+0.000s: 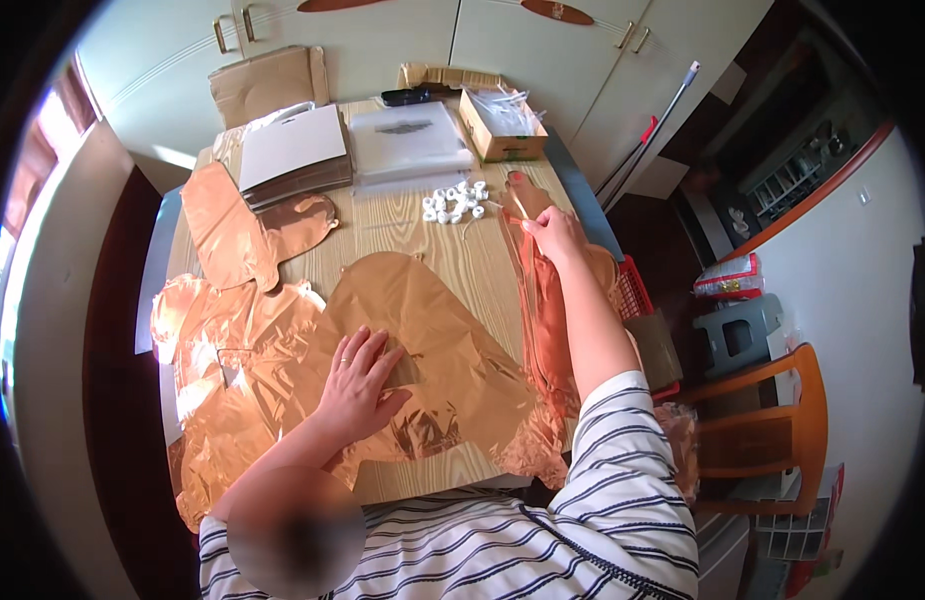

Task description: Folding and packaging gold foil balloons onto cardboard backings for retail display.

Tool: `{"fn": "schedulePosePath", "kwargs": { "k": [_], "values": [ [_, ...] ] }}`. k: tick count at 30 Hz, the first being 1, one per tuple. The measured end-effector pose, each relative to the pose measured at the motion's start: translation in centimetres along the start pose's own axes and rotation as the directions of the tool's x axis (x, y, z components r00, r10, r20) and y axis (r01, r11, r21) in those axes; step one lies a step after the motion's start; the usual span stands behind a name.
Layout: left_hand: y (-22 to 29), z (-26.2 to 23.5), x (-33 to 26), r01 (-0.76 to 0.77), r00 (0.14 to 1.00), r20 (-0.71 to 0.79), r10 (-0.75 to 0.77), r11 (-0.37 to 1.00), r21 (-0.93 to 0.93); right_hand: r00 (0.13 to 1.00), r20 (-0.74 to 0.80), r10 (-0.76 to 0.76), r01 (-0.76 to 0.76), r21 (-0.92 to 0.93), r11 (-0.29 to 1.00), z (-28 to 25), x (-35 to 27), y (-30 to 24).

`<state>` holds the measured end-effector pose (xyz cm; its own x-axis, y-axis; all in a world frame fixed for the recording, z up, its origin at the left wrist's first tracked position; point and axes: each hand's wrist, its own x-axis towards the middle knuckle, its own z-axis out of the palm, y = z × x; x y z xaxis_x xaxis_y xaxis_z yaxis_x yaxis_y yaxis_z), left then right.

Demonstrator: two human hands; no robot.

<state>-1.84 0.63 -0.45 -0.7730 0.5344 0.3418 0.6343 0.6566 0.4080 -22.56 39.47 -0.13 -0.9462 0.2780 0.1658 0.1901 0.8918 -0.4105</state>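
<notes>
A large copper-coloured foil balloon, uninflated, lies flat across the front middle of the wooden table. My left hand rests on it, palm down and fingers stretched out. At the table's right side, my right hand is closed in a pinch over a pile of flat, folded copper foil balloons. A thin pale strip shows by its fingertips, but what exactly they grip is too small to tell. More crumpled foil balloons cover the left side, one of them reaching toward the back.
Small white rolls lie in a cluster mid-table. Behind them are clear plastic bags, a stack of flat sheets and a cardboard box of thin clear pieces. A wooden chair and a grey stool stand right.
</notes>
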Motion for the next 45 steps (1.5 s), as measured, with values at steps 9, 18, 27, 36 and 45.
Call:
{"fn": "schedulePosePath", "kwargs": {
  "k": [9,18,27,36,45],
  "values": [
    [-0.1,-0.5,4.9,-0.11,0.994,-0.009,0.11,0.99,-0.087,0.993,-0.101,-0.055,0.052,-0.032,0.998,1.2,0.3,1.3],
    [2.9,9.8,24.2,-0.105,0.989,0.089,0.122,0.98,-0.168,0.931,-0.356,-0.082,0.27,0.519,0.811,-0.7,-1.0,3.5],
    [3.1,13.4,23.8,-0.2,0.956,0.222,0.189,0.979,0.027,0.534,-0.757,0.375,0.41,0.62,0.669,-16.9,-10.8,12.0],
    [3.3,13.6,23.0,-0.245,0.962,0.122,0.243,0.969,0.004,0.527,-0.638,0.561,0.425,0.77,0.477,-40.3,-9.7,22.3],
    [-2.2,-0.3,12.9,-0.007,0.983,-0.186,0.011,1.0,0.023,0.965,-0.258,-0.053,0.206,0.611,0.765,-3.0,-11.4,-13.0]
  ]
}}
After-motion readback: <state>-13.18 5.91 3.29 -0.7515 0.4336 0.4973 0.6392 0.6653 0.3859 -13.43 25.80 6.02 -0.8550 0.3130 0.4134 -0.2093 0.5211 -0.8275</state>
